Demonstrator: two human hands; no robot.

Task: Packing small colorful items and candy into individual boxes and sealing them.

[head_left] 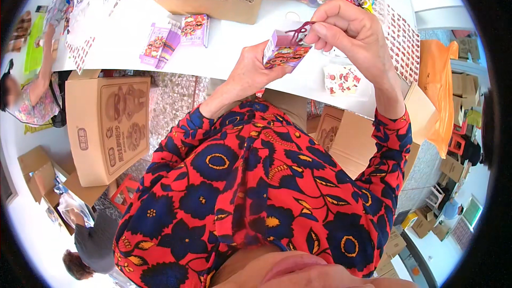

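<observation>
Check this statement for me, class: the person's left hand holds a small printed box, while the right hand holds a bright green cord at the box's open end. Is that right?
Not quite: the cord is dark red, not bright green, as the head view shows. The left hand does hold the small printed box, and the right hand holds the cord at its open end.

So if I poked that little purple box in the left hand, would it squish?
Probably a bit: the purple box looks like thin card, and its open end may make the walls easier to bend. It's likely light too, since the left hand holds it up alone.
</observation>
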